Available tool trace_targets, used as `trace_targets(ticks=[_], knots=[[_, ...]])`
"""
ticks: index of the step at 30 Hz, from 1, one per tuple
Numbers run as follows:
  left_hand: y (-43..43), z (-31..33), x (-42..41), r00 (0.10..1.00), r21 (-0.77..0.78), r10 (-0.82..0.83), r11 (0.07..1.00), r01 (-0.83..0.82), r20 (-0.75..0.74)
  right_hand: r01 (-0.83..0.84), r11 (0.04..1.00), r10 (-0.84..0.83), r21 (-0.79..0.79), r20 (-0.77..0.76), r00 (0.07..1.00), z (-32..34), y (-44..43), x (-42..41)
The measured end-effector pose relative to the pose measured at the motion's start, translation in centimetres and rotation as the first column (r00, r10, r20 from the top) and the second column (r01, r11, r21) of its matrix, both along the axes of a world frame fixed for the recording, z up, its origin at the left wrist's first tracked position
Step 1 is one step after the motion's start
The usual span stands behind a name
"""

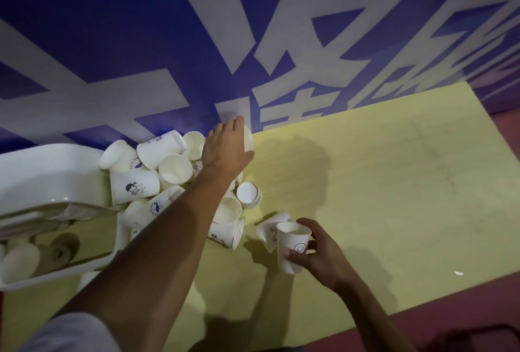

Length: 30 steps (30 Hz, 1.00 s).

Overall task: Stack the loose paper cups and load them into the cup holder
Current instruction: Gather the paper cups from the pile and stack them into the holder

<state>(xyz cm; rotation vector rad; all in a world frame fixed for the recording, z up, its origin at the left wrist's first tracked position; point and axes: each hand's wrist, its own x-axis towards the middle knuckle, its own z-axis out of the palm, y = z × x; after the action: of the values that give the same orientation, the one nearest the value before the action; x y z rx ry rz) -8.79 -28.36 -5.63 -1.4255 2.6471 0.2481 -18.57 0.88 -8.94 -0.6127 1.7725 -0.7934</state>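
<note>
Paper cups (135, 185) are heaped at about 9 o'clock on the yellow counter (394, 182), spilling out beside a white tray (42, 171) with a few more lying in it. Can't say for sure that tray is the cup holder, so I'd call nothing loaded yet. Right grip (318, 256) is wrapped round an upright smiley cup (292, 244) at 5 o'clock of the heap, mouth up, so my guess is it's the base the rest get nested into. Left grip (225, 146) reaches over the heap to 12 o'clock and is curled over a far cup (249, 140) right against the blue banner (112, 42). It looks clamped on, though the fingers are mostly hidden. A tipped cup (267, 232) lies just behind the smiley one. Room-wise, 1 to 4 o'clock is open counter, so swinging the far cup back that way should miss the heap. The counter's near edge runs close below the right grip.
</note>
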Motion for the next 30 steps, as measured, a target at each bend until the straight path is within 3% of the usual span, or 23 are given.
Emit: trace_targets(ticks=[4,7,11,16,22,30], knots=[[2.0,3.2,1.7,0.969,0.035,0.059,0.998,-0.052,-0.242,0.004,0.999,-0.004,-0.032,-0.013,1.000,-0.1,0.0,0.6],[4.9,5.4,4.2,0.878,0.098,0.152,0.988,-0.120,-0.453,0.023,0.998,-0.025,-0.062,-0.036,0.999,-0.1,-0.1,1.2],[9.2,7.1,8.9,0.742,0.214,0.287,0.957,-0.196,-0.605,0.062,0.994,-0.068,-0.086,-0.072,0.995,0.5,-0.4,2.0],[13.0,8.3,15.1,0.626,0.252,0.362,0.932,-0.261,-0.691,0.046,0.978,-0.080,-0.203,-0.163,0.983,3.2,-1.5,3.6],[14.7,8.9,23.1,0.576,0.242,0.383,0.920,-0.308,-0.722,-0.080,0.926,-0.011,-0.368,-0.238,0.971,8.1,-5.3,8.6],[15.2,8.9,36.8,0.530,0.280,0.509,0.846,-0.454,-0.679,-0.263,0.838,0.150,-0.477,-0.263,0.953,10.9,-10.7,21.6]])
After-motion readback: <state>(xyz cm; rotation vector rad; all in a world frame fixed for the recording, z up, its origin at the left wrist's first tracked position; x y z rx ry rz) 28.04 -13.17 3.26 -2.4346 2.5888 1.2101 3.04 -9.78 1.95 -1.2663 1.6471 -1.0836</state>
